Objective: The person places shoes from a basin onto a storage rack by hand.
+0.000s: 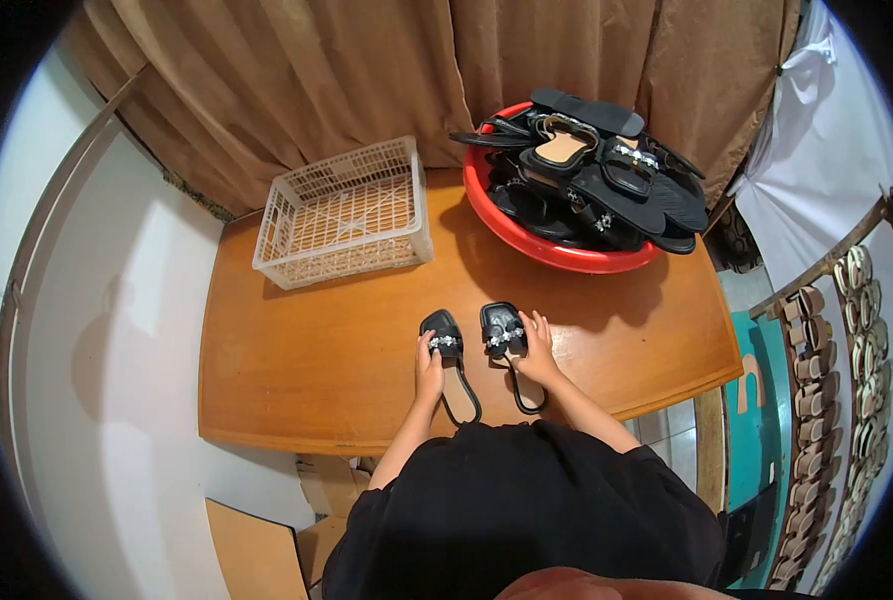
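A pair of black sandals with jewelled straps lies side by side near the front edge of the wooden table, toes pointing away from me. My left hand [429,371] is closed on the outer side of the left sandal [439,321], by its strap. Around the strap of the right sandal [498,314], my right hand [536,356] has its fingers on the outer side and its thumb close to the inner sole. Both sandals show beige insoles and black edging toward the heel.
A white plastic crate [421,215] stands at the back left of the table [316,360]. Right of it, a red basin [526,243] is heaped with black sandals, some overhanging its rim. Racks of beige footwear [814,420] stand at the right, and a brown curtain [296,70] hangs behind.
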`<state>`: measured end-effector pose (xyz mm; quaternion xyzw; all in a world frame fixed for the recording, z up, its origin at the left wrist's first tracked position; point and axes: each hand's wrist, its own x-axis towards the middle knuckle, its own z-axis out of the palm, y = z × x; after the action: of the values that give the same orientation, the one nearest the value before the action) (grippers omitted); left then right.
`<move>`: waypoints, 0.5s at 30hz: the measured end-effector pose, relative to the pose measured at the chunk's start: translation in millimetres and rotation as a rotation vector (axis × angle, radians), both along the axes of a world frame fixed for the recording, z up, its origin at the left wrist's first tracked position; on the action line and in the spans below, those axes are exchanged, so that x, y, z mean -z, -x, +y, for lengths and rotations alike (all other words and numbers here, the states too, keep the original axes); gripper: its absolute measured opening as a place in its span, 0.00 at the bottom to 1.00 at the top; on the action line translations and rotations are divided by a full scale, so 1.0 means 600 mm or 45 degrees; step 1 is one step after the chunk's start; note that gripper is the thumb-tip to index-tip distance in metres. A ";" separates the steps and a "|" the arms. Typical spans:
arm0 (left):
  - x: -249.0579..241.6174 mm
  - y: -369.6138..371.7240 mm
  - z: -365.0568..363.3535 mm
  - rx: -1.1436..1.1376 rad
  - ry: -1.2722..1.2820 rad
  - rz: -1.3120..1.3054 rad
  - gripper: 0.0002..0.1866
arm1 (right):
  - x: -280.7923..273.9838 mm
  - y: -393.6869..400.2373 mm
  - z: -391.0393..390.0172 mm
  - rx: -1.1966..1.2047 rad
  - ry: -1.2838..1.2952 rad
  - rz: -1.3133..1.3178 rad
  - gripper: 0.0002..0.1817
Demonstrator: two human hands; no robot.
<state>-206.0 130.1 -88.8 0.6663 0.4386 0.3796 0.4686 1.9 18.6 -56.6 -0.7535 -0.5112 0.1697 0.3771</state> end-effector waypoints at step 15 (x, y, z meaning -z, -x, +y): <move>-0.081 -0.131 -0.075 0.535 -0.450 0.174 0.37 | 0.027 -0.015 0.004 -0.068 -0.161 0.022 0.30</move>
<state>-127.7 84.8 -40.2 0.8380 0.2483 0.2989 0.3831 11.2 21.1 -72.7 -0.7128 -0.5375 0.1535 0.4235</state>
